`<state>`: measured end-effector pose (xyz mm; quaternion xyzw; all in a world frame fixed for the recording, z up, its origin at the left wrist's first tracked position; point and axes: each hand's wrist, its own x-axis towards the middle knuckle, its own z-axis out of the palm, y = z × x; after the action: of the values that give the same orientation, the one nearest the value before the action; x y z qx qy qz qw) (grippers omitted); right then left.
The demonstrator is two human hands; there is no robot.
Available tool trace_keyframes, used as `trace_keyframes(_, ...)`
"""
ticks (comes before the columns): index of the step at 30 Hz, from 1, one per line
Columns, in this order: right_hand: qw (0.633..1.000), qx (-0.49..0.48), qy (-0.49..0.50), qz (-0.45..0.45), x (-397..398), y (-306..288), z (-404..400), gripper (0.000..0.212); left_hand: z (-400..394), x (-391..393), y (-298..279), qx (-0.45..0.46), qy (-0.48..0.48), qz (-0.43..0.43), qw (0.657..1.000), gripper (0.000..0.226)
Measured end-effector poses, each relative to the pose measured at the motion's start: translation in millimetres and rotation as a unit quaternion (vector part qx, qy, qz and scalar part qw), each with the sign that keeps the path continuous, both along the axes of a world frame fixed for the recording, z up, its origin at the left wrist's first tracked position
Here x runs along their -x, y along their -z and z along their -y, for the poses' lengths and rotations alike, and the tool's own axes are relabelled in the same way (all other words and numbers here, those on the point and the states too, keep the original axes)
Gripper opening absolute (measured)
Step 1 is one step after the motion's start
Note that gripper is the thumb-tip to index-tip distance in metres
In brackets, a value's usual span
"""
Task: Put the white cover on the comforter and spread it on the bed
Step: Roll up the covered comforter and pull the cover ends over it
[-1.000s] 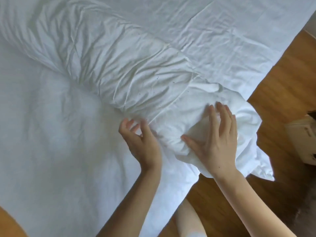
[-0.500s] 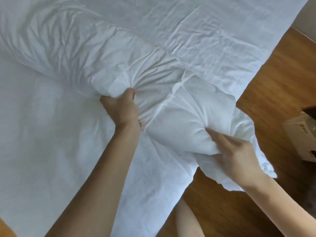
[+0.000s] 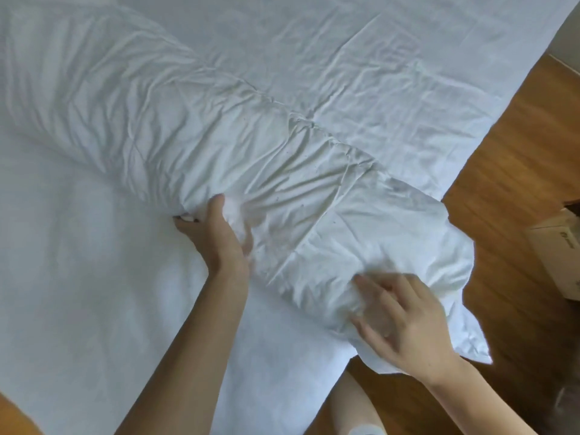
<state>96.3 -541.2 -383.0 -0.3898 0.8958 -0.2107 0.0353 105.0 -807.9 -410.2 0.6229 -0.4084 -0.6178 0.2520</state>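
White wrinkled fabric comforter roll point(image 3: 219, 136) lies on white-sheeted bed point(image 3: 408, 58), brown wood plank floor point(image 3: 518, 183) at 3 o'clock. Long axis 10-to-4. Left hand point(image 3: 216, 237) grips roll; right hand point(image 3: 405, 324) blurred, fingers spread on its end.

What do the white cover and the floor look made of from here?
White cover: thin woven fabric, likely cotton, matte; it holds fine creases and bunches into a roll. Floor: wood or wood-look laminate, warm brown with slight sheen; plank lines and grain show.

Cardboard box point(image 3: 561, 255) at right on wooden floor point(image 3: 508, 189).
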Motion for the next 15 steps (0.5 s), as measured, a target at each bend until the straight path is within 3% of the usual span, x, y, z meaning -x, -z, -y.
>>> trace_keyframes(4,0.995,0.026,0.094,-0.008,78,-23,49,0.075,36,19,-2,0.067,-0.068,0.012,0.995,0.093)
trace_keyframes(7,0.98,-0.122,0.113,0.107,117,-12,99,0.123,90,31,6,0.014,-0.072,-0.022,0.997,0.108)
trace_keyframes(9,0.952,-0.206,0.094,0.205,125,4,116,0.13,117,34,13,-0.054,-0.06,-0.055,0.995,0.123)
trace_keyframes(11,0.929,-0.235,0.106,0.266,120,18,122,0.123,129,35,17,-0.084,0.006,-0.028,0.996,0.12)
trace_keyframes(15,0.939,-0.223,0.125,0.231,118,20,125,0.065,136,62,6,-0.052,0.156,0.017,0.986,0.044)
